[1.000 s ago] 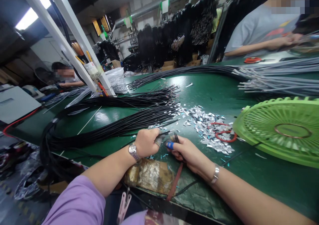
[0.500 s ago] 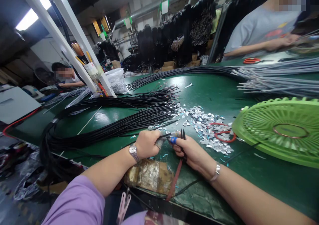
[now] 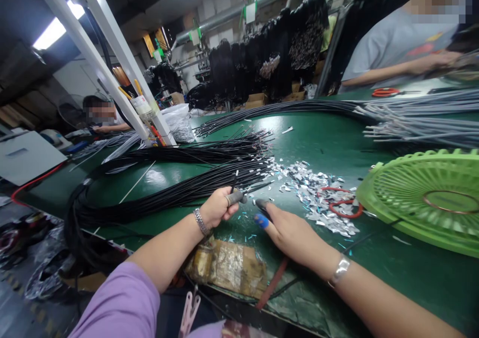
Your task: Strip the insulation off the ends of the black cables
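Note:
My left hand (image 3: pixel 220 209) is closed around a black cable (image 3: pixel 235 179), whose short end points up past the thumb. A grey cover sits on that thumb. To its right, a small gap away, is my right hand (image 3: pixel 290 228), palm down. A dark cover shows on one fingertip and a blue wrap on another. Its lower fingers curl under and hide what they hold; the scissors seen there earlier are out of sight. Just behind my left hand lie the stripped ends of a black cable bundle (image 3: pixel 179 185). A brown taped pad (image 3: pixel 235 268) lies below my hands.
Silver and blue scraps (image 3: pixel 318 198) cover the green table (image 3: pixel 374 288), with red-handled scissors (image 3: pixel 346 213) among them. A green fan grille (image 3: pixel 396 188) stands at right. Grey cables (image 3: pixel 404 128) lie behind it. Co-workers sit far left and far right. A reddish strip (image 3: pixel 272 285) crosses the table edge.
My hands have moved apart, and my right hand has turned palm down. The scissors blades no longer show. The cable end in my left hand now points up. The view has shifted slightly.

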`<action>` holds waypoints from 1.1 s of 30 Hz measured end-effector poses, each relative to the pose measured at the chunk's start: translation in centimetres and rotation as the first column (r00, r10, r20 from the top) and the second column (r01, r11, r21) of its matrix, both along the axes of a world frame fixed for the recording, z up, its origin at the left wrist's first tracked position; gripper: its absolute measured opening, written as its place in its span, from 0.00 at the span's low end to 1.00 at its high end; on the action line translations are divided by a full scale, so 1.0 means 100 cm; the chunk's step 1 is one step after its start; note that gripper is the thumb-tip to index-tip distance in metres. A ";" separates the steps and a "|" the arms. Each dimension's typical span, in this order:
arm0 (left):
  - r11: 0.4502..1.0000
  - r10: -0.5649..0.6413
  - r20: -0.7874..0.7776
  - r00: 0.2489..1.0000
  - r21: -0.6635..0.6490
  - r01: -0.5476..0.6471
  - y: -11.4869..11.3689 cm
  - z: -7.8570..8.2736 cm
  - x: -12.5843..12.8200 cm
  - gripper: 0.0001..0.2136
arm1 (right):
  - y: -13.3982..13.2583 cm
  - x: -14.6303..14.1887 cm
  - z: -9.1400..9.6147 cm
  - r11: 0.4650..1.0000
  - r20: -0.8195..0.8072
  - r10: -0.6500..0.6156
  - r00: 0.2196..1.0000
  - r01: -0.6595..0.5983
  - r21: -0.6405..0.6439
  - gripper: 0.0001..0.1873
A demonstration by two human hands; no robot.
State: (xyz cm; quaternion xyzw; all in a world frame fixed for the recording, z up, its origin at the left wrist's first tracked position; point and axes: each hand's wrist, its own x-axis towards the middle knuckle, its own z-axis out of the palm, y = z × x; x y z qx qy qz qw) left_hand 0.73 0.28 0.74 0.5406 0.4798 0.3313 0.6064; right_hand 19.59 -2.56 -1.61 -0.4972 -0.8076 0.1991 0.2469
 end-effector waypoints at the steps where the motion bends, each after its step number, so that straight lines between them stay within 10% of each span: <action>1: 1.000 -0.010 0.019 1.000 -0.020 0.010 0.000 0.000 0.000 0.21 | 0.000 0.000 0.000 0.999 0.056 -0.009 0.998 0.007 0.033 0.13; 18: 0.980 -0.019 -0.268 0.963 0.185 0.071 -0.008 -0.002 0.007 0.20 | 0.004 -0.002 -0.002 0.970 0.030 -0.105 0.994 0.096 0.225 0.10; 23: 0.815 0.139 -0.508 0.850 0.546 0.193 -0.007 -0.007 0.003 0.12 | 0.005 -0.002 -0.002 0.988 0.031 -0.094 0.995 0.089 0.125 0.08; 33: 0.735 0.271 -0.741 0.614 0.571 0.365 -0.014 -0.001 0.004 0.06 | 0.006 -0.002 -0.002 0.996 -0.055 -0.087 0.995 0.088 0.027 0.05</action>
